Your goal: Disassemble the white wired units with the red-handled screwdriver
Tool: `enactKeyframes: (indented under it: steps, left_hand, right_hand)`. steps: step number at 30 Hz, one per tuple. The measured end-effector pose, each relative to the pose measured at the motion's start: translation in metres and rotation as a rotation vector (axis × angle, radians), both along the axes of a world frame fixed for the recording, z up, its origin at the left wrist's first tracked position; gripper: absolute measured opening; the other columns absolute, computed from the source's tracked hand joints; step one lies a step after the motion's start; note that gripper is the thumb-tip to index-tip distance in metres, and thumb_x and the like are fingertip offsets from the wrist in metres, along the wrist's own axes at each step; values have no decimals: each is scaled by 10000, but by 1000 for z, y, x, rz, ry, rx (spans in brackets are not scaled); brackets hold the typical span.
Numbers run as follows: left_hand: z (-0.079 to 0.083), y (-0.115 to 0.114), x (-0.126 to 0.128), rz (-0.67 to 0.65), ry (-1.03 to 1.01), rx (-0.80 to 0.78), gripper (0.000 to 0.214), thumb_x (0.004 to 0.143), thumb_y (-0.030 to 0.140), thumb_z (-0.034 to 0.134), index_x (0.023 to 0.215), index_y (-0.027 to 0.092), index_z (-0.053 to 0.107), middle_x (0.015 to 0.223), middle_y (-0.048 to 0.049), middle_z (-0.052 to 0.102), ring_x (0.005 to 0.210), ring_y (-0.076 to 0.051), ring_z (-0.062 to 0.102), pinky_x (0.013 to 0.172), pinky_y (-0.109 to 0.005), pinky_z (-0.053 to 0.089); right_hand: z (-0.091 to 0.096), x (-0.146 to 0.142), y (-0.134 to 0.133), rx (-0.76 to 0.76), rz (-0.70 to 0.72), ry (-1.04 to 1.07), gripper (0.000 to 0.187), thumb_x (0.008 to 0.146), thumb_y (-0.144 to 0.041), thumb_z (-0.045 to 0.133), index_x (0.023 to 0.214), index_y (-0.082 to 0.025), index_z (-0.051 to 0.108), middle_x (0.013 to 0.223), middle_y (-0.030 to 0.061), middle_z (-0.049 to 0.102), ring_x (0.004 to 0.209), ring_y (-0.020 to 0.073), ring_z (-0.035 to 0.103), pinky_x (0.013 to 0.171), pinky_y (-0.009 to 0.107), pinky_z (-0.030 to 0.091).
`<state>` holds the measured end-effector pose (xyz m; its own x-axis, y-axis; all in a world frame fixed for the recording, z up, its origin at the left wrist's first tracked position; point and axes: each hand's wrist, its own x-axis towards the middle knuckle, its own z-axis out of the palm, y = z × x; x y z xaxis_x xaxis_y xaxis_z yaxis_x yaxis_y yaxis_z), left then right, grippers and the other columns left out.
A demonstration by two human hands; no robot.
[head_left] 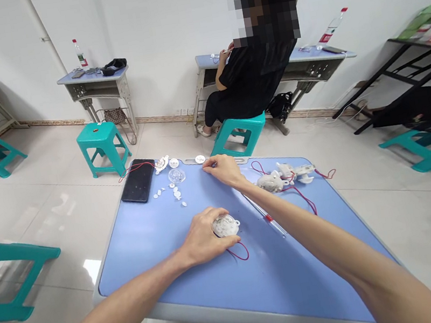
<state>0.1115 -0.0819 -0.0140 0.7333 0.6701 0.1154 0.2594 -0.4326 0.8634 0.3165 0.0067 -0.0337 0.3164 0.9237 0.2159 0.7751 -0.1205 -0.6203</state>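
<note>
My left hand (203, 238) clamps the white housing (226, 226) mid-worktop (153, 259); right hand (223, 170) is pinched narrow at the far edge. Risk: a small part skids off that edge, or my forearm snags the red wire (310, 204).

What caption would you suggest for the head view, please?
Left hand holds a white plastic part on the blue table; right hand rests near a small white disc.

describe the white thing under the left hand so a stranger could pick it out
On the blue table, find the left hand near the middle. Under it sits a round white plastic piece trailing a red wire loop; the similar white pieces lie at the far right.
</note>
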Motion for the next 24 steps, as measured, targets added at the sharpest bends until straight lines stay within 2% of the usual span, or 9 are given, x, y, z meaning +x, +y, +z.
enactKeyframes:
  steps: [9, 24]
  left_hand:
    - [-1, 0, 1, 0, -18, 8, 456, 650, 243, 796, 1078, 171, 655, 1015, -50, 670, 930, -220, 633, 879, -342, 497]
    - [-3, 0, 2, -6, 1, 33, 469, 666, 284, 795, 1100, 193, 640, 1035, -53, 661, 938, -222, 631, 886, -347, 495]
  right_hand:
    - [3, 7, 1, -36, 62, 16, 156, 725, -203, 649, 828, -189, 765, 799, 25, 753, 707, 164, 636, 659, 256, 443]
    - [6, 13, -2, -52, 118, 25, 192, 710, -181, 684, 891, -168, 745, 799, 29, 724, 678, 140, 607, 665, 246, 442]
